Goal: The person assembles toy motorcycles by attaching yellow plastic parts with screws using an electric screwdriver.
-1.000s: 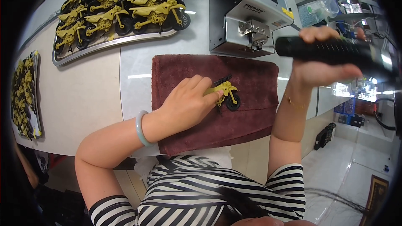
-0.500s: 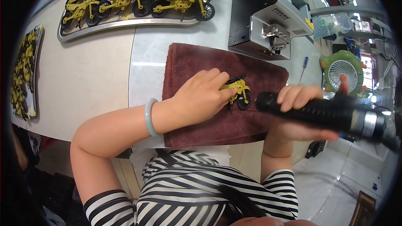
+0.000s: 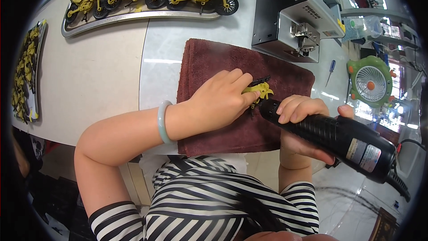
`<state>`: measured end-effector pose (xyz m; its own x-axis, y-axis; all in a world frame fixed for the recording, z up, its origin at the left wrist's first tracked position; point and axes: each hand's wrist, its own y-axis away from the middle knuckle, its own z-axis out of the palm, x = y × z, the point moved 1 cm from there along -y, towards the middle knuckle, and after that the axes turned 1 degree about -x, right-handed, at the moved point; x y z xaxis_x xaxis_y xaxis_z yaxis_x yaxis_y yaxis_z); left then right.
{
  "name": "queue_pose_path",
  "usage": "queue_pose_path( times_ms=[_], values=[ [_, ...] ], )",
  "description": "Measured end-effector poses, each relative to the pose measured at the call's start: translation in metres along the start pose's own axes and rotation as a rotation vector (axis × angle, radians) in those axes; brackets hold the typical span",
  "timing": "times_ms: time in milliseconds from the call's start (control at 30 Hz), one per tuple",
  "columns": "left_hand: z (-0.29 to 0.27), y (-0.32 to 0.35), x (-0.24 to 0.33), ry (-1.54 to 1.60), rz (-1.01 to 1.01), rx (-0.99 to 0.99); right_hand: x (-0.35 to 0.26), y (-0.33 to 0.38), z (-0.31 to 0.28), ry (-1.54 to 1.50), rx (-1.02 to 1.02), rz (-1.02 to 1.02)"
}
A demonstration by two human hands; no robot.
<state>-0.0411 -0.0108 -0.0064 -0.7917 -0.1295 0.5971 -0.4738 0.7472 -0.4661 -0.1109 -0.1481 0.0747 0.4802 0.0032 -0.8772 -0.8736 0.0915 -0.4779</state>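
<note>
The left hand (image 3: pixel 218 102) lies closed over a small yellow toy motorcycle (image 3: pixel 257 91), pinning it down on a dark red towel (image 3: pixel 209 58) that is spread on the white table (image 3: pixel 102 76) near its front edge. Only the toy's front end and a bit of black wheel show past the fingertips; its long axis seems to run left to right, pointing toward the right hand.

The right hand (image 3: pixel 303 125) is wrapped tight around a black electric screwdriver (image 3: pixel 334 138). The tool's long body slants from the lower right up toward the toy, and its nose sits just beside the motorcycle, touching it or very nearly; the tip itself is hidden, so I cannot tell whether it has met the toy. The toy thus lies between the two hands, under the left one and at the tip of what the right one holds. A cable trails from the tool's back end.

At the far edge of the table a metal tray (image 3: pixel 133 18) holds a row of finished yellow motorcycles with black wheels. A second tray (image 3: pixel 39 40) at the left edge holds more small yellow pieces. A grey machine box (image 3: pixel 290 4) stands just beyond the towel, and a small green fan (image 3: pixel 370 82) sits at the right, with a small screwdriver (image 3: pixel 330 69) lying between them.
</note>
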Motion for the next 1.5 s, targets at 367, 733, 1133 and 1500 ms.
queue_pose_path(
  times_ms=[367,733,1133,1500],
  values=[
    [-0.004,0.001,0.003,0.021,0.004,0.049,-0.003,0.000,-0.005,-0.075,-0.081,-0.139],
    [-0.011,-0.004,-0.001,0.155,-0.062,-0.140,0.006,-0.112,-0.067,0.375,0.349,-0.251],
    [-0.027,-0.011,-0.014,0.216,-0.034,-0.425,-0.016,-0.026,0.007,-0.180,0.169,-0.172],
    [-0.023,-0.005,-0.016,0.217,-0.043,-0.402,0.002,-0.004,0.037,0.080,-0.097,-0.087]
  ],
)
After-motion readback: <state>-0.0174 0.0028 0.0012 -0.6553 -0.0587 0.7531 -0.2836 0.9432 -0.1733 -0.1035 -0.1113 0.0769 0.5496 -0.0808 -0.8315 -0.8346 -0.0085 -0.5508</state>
